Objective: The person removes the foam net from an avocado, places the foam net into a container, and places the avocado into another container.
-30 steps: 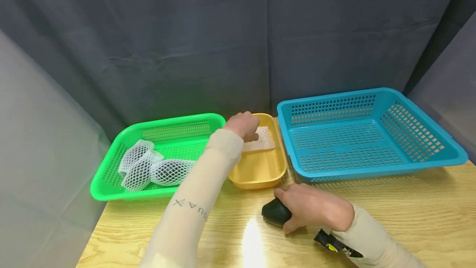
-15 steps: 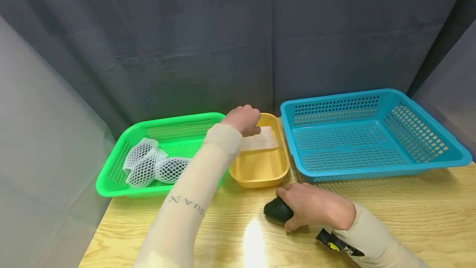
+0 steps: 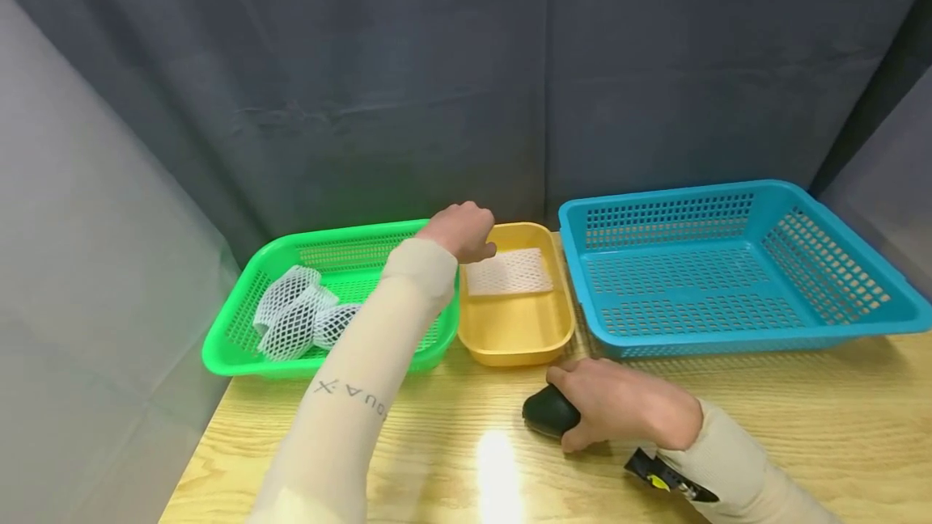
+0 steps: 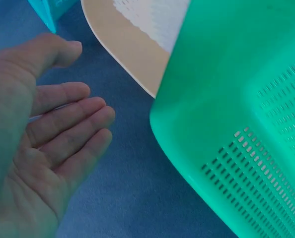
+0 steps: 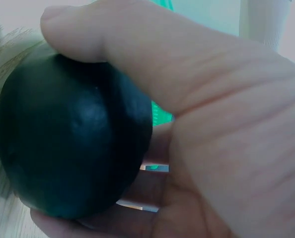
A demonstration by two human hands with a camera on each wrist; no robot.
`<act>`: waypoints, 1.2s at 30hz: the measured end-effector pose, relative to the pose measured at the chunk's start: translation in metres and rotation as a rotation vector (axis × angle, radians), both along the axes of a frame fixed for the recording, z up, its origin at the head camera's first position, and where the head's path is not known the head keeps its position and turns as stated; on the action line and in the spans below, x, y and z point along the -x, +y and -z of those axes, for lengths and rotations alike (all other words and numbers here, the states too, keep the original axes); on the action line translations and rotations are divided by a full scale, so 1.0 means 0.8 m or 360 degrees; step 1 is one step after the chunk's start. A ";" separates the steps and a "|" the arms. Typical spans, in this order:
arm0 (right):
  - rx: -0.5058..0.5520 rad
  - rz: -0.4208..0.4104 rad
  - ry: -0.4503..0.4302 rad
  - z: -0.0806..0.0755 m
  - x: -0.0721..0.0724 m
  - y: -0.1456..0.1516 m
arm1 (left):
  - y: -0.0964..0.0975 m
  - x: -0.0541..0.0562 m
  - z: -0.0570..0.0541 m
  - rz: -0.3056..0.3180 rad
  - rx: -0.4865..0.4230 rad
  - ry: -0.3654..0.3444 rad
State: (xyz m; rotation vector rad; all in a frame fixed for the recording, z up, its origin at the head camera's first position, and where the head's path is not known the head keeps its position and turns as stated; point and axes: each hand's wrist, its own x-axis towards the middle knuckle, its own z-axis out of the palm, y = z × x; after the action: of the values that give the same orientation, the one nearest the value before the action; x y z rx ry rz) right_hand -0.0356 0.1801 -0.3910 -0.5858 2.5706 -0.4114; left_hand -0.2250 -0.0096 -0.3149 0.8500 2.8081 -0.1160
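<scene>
My right hand (image 3: 626, 407) grips a smooth dark avocado (image 3: 550, 412) low over the wooden table, in front of the yellow tray. The right wrist view shows the thumb on one side of the avocado (image 5: 73, 134) and fingers curled round the other. My left hand (image 3: 460, 231) hovers at the back, where the green basket meets the yellow tray (image 3: 513, 330). Its palm and loosely bent fingers (image 4: 83, 119) hold nothing in the left wrist view. A flat white foam net (image 3: 510, 272) lies in the tray.
White foam nets (image 3: 294, 322) bulge around contents inside the green basket (image 3: 240, 362) on the left, partly behind my left forearm. A blue basket (image 3: 692, 338) stands at the right of the tray. A dark grey curtain (image 3: 364, 87) hangs behind everything.
My left hand has moved left and back, away from over the foam net, uncovering more of it. The head view has shifted a little left. The right hand keeps its grip on the avocado.
</scene>
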 end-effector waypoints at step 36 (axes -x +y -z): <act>0.0034 -0.0080 0.0021 -0.005 -0.004 0.003 | -0.061 -0.028 -0.002 0.0011 -0.0152 -0.0011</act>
State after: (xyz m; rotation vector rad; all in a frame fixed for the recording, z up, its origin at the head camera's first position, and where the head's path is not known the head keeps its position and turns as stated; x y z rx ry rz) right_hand -0.0321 0.1823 -0.3866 -0.6612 2.5610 -0.4196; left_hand -0.2025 -0.0583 -0.3130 0.8791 2.8240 0.0199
